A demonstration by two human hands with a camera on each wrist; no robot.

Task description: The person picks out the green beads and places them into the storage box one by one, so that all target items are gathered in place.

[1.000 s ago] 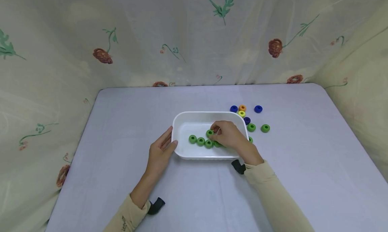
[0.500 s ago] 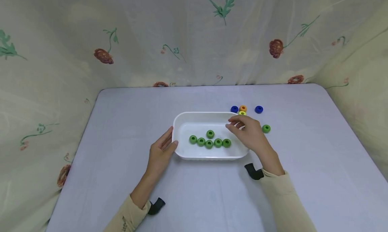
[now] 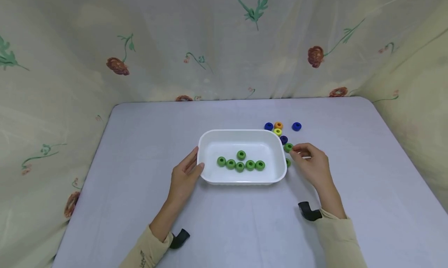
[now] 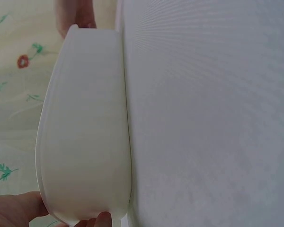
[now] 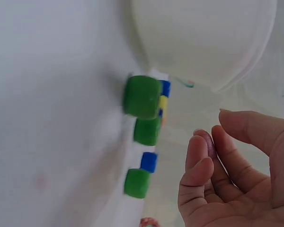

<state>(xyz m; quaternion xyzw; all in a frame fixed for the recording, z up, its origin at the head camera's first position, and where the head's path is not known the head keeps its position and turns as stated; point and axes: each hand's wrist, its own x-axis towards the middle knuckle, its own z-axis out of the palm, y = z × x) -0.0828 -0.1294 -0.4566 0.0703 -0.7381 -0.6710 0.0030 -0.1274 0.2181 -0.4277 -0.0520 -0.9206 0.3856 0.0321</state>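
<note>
A white tray (image 3: 210, 176) stands on the table with several green beads (image 3: 239, 167) inside. My left hand (image 3: 183, 178) holds its left end; in the left wrist view the thumb is at the rim and the fingertips touch the outer wall. Just right of the tray, my right hand (image 3: 313, 163) hovers with thumb and fingers parted, near a green bead (image 3: 288, 148). In the right wrist view nothing lies between those fingers, and three green beads (image 5: 142, 97) show beside the hand. Another green bead (image 3: 288, 162) is partly hidden by the tray.
Behind the tray's far right corner lie a blue bead (image 3: 268, 126), an orange bead (image 3: 278, 125), a yellow bead (image 3: 277, 132) and a dark blue bead (image 3: 284, 139). One more blue bead (image 3: 296, 126) sits apart. Floral cloth (image 3: 217, 46) hangs behind the table.
My right hand has left a green bead in the tray and moved right, over the rim, to the beads outside. The left hand stays on the tray's end.
</note>
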